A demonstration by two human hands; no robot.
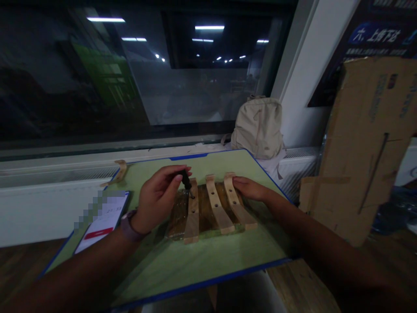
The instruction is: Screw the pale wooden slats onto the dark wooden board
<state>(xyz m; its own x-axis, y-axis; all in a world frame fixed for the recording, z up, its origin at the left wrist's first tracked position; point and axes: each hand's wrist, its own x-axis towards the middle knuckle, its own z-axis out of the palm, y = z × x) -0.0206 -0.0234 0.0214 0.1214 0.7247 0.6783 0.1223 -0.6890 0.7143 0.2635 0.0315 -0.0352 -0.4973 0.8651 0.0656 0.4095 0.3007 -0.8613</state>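
Observation:
My left hand (159, 195) pinches a small black tool (186, 181) between thumb and fingers, its tip touching the leftmost of three pale wooden slats (193, 215). The slats, each with holes along it, lie across a dark wooden board (203, 208) on a green mat with a blue edge (182, 261). My right hand (249, 188) rests flat on the right side of the board, fingers pressing the rightmost slat (236, 204) near its far end.
A phone (104, 221) lies on the mat's left side. One loose curved wooden piece (121, 170) sits at the mat's far-left corner. A beige backpack (259, 126) leans against the window sill. Large cardboard sheets (365, 143) stand at the right.

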